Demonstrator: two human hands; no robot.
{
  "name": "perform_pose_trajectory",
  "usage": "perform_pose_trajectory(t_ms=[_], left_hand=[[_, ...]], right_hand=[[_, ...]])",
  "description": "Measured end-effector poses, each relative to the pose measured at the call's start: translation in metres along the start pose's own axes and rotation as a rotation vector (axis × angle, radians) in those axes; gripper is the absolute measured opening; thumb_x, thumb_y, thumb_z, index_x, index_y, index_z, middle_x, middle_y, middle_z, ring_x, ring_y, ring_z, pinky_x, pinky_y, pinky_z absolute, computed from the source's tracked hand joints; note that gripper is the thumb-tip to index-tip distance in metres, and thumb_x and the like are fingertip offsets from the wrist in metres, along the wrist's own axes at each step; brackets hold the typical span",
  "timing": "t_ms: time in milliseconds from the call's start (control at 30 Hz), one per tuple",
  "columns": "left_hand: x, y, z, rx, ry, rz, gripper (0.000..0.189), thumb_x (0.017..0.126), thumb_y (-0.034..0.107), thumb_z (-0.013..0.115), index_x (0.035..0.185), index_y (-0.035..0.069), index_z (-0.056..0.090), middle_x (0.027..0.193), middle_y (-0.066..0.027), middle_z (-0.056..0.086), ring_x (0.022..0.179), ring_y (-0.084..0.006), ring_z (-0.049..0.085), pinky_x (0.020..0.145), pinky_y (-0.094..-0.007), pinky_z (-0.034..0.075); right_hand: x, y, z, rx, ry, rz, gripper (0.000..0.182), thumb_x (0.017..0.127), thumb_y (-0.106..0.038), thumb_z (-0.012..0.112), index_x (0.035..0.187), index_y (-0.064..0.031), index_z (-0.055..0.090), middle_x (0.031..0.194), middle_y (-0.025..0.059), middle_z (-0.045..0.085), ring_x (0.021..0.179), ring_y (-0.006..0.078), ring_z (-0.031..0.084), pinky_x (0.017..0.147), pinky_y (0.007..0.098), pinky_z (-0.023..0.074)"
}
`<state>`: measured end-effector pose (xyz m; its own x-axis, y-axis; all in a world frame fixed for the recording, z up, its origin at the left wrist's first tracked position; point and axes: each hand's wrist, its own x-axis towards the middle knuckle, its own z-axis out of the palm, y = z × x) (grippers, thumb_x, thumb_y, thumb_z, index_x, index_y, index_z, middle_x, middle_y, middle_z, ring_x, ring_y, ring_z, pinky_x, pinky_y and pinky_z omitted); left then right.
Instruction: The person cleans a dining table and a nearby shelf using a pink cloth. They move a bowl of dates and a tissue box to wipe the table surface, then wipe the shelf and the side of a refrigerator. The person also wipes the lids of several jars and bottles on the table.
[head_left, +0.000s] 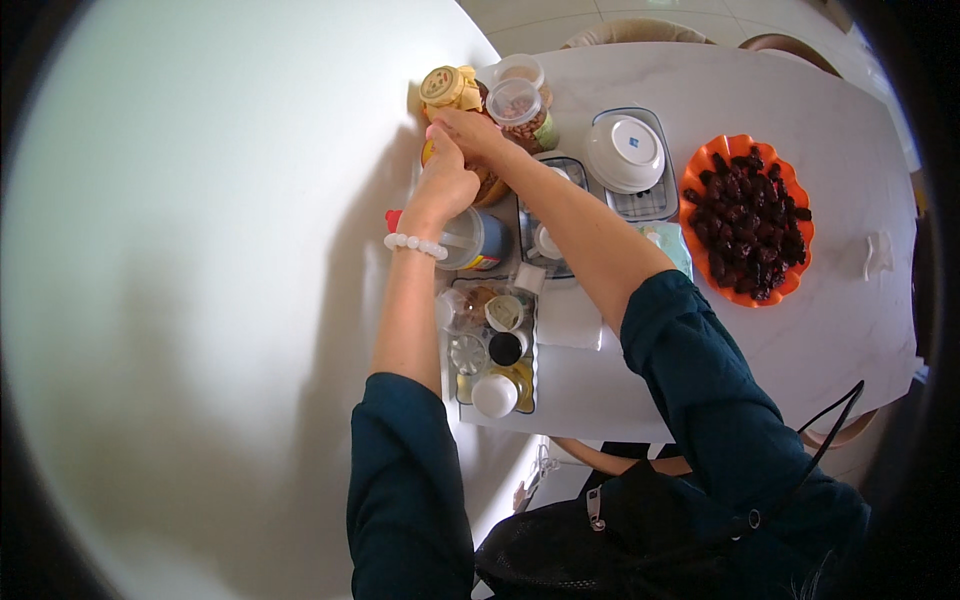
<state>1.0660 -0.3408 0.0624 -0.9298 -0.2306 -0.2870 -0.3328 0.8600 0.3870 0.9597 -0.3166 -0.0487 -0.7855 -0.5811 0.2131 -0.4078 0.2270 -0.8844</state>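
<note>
Both my hands meet over a jar (490, 187) with brown contents, on the table beside the wall. My left hand (444, 180), with a white bead bracelet at the wrist, has its fingers bent near the jar's top. My right hand (471, 135) reaches across from the right and touches the left near the thumb. A bit of pink shows between them; what the fingers grip is hidden. Just beyond stands a jar with a yellow cloth-like cover (448, 86). To the right is a clear-lidded jar of peanuts (517, 109). Nearer me is a blue-grey tub with a red part (480, 238).
An orange scalloped plate (688, 176) holds dark dried fruit. White bowls (626, 154) rest upside down on a blue-rimmed tray (670, 196). A tray (535, 375) of small jars stands along the wall. Tissues (570, 322) and a crumpled white piece (879, 255) lie on the table.
</note>
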Motion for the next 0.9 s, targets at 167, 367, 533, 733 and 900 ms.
perform_pose_trajectory(t_ms=[167, 367, 533, 733, 900], left_hand=[[0.001, 0.001, 0.0, -0.062, -0.03, -0.056, 0.076, 0.074, -0.003, 0.037, 0.14, -0.013, 0.001, 0.136, -0.0355, 0.033, 0.129, -0.0405, 0.034, 0.108, -0.0378, 0.026], [0.011, -0.006, 0.004, -0.043, 0.037, 0.02, 0.078, 0.076, 0.008, 0.042, 0.14, -0.013, 0.002, 0.129, -0.0361, 0.041, 0.125, -0.0417, 0.04, 0.104, -0.0399, 0.03], [0.031, -0.006, 0.005, -0.079, 0.041, 0.009, 0.085, 0.08, 0.035, 0.046, 0.14, -0.014, 0.008, 0.127, -0.0341, 0.046, 0.123, -0.0408, 0.043, 0.104, -0.0367, 0.032], [0.043, -0.009, -0.006, -0.329, -0.033, 0.082, 0.101, 0.08, 0.072, 0.036, 0.139, -0.01, 0.023, 0.139, -0.0297, 0.034, 0.134, -0.036, 0.03, 0.109, -0.0365, 0.023], [0.038, -0.007, -0.01, -0.332, -0.113, -0.013, 0.099, 0.082, 0.076, 0.024, 0.143, -0.002, 0.021, 0.146, -0.0249, 0.026, 0.138, -0.0335, 0.02, 0.112, -0.0358, 0.017]], right_hand=[[0.01, 0.006, -0.001, -0.023, -0.072, -0.064, 0.033, 0.086, -0.032, 0.044, 0.098, -0.0042, 0.058, 0.098, 0.0192, 0.064, 0.094, 0.0378, 0.06, 0.08, 0.0482, 0.0449], [-0.037, 0.002, 0.005, 0.199, 0.305, -0.071, 0.028, 0.088, -0.024, 0.047, 0.101, -0.002, 0.057, 0.103, 0.0203, 0.062, 0.103, 0.0371, 0.056, 0.086, 0.0443, 0.0434], [-0.094, -0.014, 0.021, 0.224, 0.653, -0.15, 0.032, 0.084, -0.003, 0.051, 0.116, -0.0026, 0.055, 0.116, 0.0199, 0.058, 0.12, 0.0357, 0.047, 0.097, 0.0394, 0.0399], [-0.13, -0.026, 0.02, 0.109, 0.389, -0.054, 0.043, 0.072, 0.012, 0.052, 0.111, -0.0041, 0.06, 0.116, 0.0162, 0.059, 0.118, 0.0335, 0.048, 0.097, 0.0378, 0.0422], [-0.116, -0.028, 0.019, 0.189, 0.154, -0.257, 0.038, 0.067, 0.009, 0.056, 0.099, -0.008, 0.066, 0.104, 0.0138, 0.064, 0.107, 0.0328, 0.053, 0.092, 0.0373, 0.0431]])
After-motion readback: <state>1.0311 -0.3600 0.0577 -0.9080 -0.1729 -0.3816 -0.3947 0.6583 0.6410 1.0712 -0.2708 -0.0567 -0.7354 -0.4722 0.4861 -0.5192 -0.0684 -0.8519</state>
